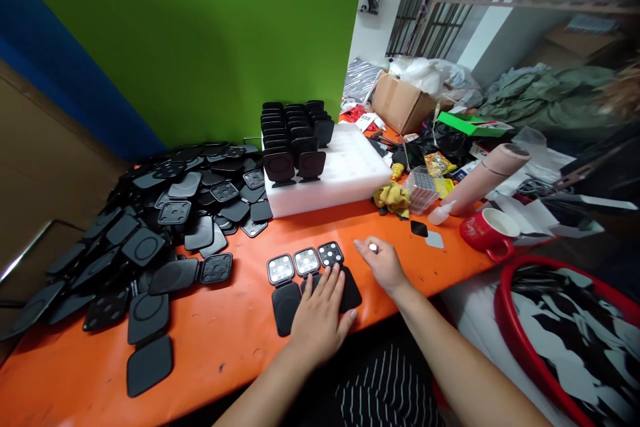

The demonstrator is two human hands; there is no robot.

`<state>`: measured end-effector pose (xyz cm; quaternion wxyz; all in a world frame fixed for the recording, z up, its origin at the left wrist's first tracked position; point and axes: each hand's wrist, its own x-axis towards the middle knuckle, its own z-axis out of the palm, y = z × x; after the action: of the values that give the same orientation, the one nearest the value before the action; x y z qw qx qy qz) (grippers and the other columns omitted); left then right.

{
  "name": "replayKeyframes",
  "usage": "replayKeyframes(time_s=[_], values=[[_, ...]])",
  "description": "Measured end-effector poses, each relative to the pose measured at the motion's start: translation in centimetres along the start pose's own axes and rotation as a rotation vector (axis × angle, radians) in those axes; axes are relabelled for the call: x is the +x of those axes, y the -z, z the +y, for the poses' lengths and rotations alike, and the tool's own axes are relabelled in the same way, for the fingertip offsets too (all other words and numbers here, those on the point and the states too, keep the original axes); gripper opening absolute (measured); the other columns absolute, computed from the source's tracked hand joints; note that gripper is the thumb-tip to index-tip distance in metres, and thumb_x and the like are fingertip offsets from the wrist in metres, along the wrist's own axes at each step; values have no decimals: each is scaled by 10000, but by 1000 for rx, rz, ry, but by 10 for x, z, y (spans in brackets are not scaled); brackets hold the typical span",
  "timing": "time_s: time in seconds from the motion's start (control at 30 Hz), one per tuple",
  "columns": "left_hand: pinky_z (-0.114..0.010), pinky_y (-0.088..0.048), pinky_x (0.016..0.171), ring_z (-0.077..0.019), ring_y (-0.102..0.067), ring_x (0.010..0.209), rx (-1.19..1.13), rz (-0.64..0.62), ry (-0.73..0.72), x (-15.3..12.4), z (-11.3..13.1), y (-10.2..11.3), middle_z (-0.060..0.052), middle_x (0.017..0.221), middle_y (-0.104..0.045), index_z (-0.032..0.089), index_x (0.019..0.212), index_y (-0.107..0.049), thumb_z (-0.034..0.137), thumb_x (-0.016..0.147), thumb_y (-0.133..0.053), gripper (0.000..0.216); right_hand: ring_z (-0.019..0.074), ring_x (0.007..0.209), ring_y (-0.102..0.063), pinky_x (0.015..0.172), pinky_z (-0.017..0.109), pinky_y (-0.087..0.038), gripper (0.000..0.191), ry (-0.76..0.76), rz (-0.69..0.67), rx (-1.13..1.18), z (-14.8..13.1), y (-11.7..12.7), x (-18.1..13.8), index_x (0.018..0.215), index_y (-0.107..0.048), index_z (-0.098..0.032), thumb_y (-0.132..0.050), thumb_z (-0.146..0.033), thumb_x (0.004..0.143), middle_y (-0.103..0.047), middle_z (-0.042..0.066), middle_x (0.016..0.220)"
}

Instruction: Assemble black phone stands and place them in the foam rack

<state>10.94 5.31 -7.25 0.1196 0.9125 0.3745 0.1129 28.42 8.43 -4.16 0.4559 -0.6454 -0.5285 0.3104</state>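
Three black hinged folding pads lie unfolded in a row at the orange table's front. Their small upper squares show round spots: the left square [281,269] and the middle square [307,261] look whitish, while the right square [331,254] is black with white dots. My left hand [323,310] lies flat, fingers stretched out, over the middle and right pads and hides part of them. To the right of the row, just above the table, my right hand [386,264] is closed around a small white-ended object [373,248]; most of it is hidden in the fist.
A heap of black folding pads [190,187] covers the table's left side. Behind the row, a white foam block [345,163] carries several upright pads [295,140]. At right are a red mug [487,230], a pink bottle [487,177] and a red basin [505,320] of scraps.
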Motion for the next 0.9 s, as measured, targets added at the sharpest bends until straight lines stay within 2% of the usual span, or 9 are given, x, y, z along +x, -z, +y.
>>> replayKeyframes(time_s=[0.1, 0.2, 0.27, 0.33, 0.47, 0.53, 0.67, 0.73, 0.9], values=[[-459, -209, 1044, -223, -210, 1307, -20, 57, 68, -13, -26, 20, -45, 1433, -258, 234, 1354, -278, 278, 883, -343, 477, 77, 450, -264, 446, 220, -244, 420, -46, 76, 188, 16, -1, -6, 524, -281, -203, -481, -448, 800, -264, -69, 482], [-453, -207, 1043, -222, -252, 1287, 74, 154, 249, -37, -78, 50, -78, 1369, -363, 199, 1264, -420, 116, 814, -332, 466, 78, 427, -249, 415, 225, -217, 427, -106, 106, 279, 36, -5, -11, 537, -247, -214, -446, -469, 815, -246, -70, 478], [-538, -175, 1020, -274, -213, 1296, 228, 170, 441, -53, -117, 71, -107, 1365, -358, 185, 1265, -414, 106, 774, -358, 501, 79, 429, -250, 414, 225, -218, 425, -114, 107, 298, 43, -8, -13, 543, -243, -215, -433, -473, 822, -246, -68, 484], [-622, -155, 973, -337, -158, 1302, 348, 114, 599, -65, -149, 88, -127, 1392, -306, 174, 1313, -349, 120, 759, -375, 556, 80, 442, -257, 424, 223, -233, 426, -116, 108, 306, 45, -10, -13, 542, -256, -211, -458, -475, 809, -256, -65, 494], [-617, -78, 984, -326, -255, 1257, 369, 55, 587, -71, -178, 102, -156, 1292, -419, 145, 1309, -357, 143, 781, -359, 529, 80, 446, -249, 420, 218, -234, 428, -125, 110, 311, 43, -11, -11, 540, -274, -209, -474, -495, 789, -253, -64, 497], [-559, -122, 1002, -322, -356, 1182, 235, 106, 564, -68, -181, 103, -158, 1201, -476, 140, 1269, -421, 143, 752, -396, 517, 79, 437, -246, 409, 216, -222, 426, -131, 110, 312, 42, -11, -9, 540, -291, -208, -460, -509, 790, -251, -64, 488], [-439, -266, 957, -314, -456, 1029, -469, 366, 667, -61, -182, 99, -86, 1017, -550, 210, 1027, -616, 184, 647, -567, 384, 82, 428, -260, 393, 213, -219, 431, -143, 129, 307, 40, -10, -8, 543, -347, -204, -457, -557, 765, -278, -59, 471], [-397, -297, 931, -287, -470, 979, -695, 472, 702, -59, -182, 97, -53, 930, -567, 227, 928, -645, 242, 622, -636, 307, 84, 423, -267, 386, 212, -222, 435, -149, 135, 308, 38, -11, -7, 551, -378, -201, -460, -580, 750, -291, -56, 463], [-290, -448, 647, -158, -491, 665, -1032, 678, 734, -55, -180, 96, 8, 715, -471, 206, 1052, -561, 492, 733, -508, 431, 78, 406, -264, 376, 208, -218, 444, -160, 138, 326, 37, -12, -6, 572, -414, -195, -463, -605, 735, -291, -63, 459]])
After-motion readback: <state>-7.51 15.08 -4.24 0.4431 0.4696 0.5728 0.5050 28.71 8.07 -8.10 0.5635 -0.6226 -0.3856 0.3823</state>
